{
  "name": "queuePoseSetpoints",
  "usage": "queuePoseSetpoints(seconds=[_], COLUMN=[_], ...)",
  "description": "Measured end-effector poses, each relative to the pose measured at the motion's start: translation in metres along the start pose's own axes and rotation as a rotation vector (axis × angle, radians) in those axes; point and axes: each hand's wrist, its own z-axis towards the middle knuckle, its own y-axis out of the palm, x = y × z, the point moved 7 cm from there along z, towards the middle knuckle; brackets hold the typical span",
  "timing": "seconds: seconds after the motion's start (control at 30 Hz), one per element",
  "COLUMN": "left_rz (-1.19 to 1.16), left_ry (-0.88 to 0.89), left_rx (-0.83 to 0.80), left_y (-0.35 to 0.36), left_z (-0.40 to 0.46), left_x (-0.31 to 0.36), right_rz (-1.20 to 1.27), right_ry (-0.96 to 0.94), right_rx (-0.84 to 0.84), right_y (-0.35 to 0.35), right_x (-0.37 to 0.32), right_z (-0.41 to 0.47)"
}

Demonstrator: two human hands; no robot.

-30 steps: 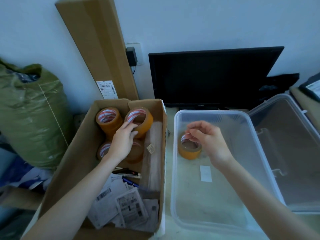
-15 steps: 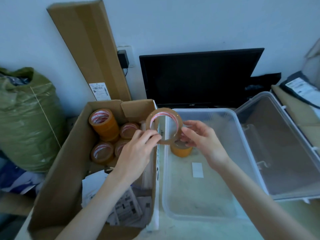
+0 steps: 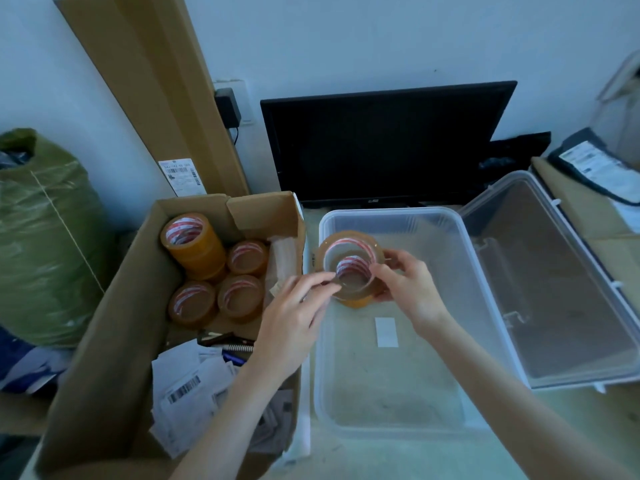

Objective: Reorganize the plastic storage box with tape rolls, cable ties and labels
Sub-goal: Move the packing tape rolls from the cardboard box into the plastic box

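A brown tape roll [image 3: 346,240] is held between both hands over the far left corner of the clear plastic storage box [image 3: 460,251]. My left hand [image 3: 294,317] pinches its near left edge and my right hand [image 3: 408,289] pinches its right edge. Directly beneath it, inside the box, sits another tape roll [image 3: 356,301], mostly hidden. A white label [image 3: 386,331] lies on the box floor. Several more tape rolls [image 3: 192,244] stand in the cardboard box [image 3: 114,327] on the left, above a heap of paper labels [image 3: 187,389].
The storage box's clear lid [image 3: 554,289] lies open to the right. A black monitor [image 3: 384,147] stands behind it, a tall cardboard carton [image 3: 156,84] leans on the wall, and a green sack [image 3: 41,237] fills the far left. Pens [image 3: 228,342] lie in the cardboard box.
My left hand lifted a tape roll out of the cardboard box and carried it right over the storage box, where my right hand took its other edge. The roll is now lower, over the one inside.
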Motion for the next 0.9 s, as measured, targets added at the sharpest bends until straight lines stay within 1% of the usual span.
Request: queuePoseSetpoints(seconds=[0.07, 0.17, 0.33, 0.5, 0.77, 0.9], left_rz=[-0.06, -0.116, -0.224, -0.25, -0.259, -0.262], left_ry=[-0.044, -0.149, -0.248, -0.282, -0.362, -0.369], left_rx=[0.051, 0.052, 0.057, 0.053, 0.046, 0.051], left_y=[-0.002, -0.002, 0.0, 0.004, 0.007, 0.008], left_z=[0.002, 0.002, 0.0, -0.002, -0.009, -0.01], left_x=[-0.006, -0.019, -0.033, -0.038, -0.052, -0.056], right_rz=[-0.058, -0.177, -0.302, -0.378, -0.417, -0.45], right_ry=[0.014, 0.058, 0.139, 0.204, 0.241, 0.243], right_rx=[0.041, 0.075, 0.058, 0.01, 0.016, 0.003], right_y=[-0.008, -0.015, -0.009, 0.0, 0.005, 0.008], right_x=[0.007, 0.017, 0.034, 0.053, 0.064, 0.064], right_z=[0.014, 0.037, 0.065, 0.084, 0.093, 0.096])
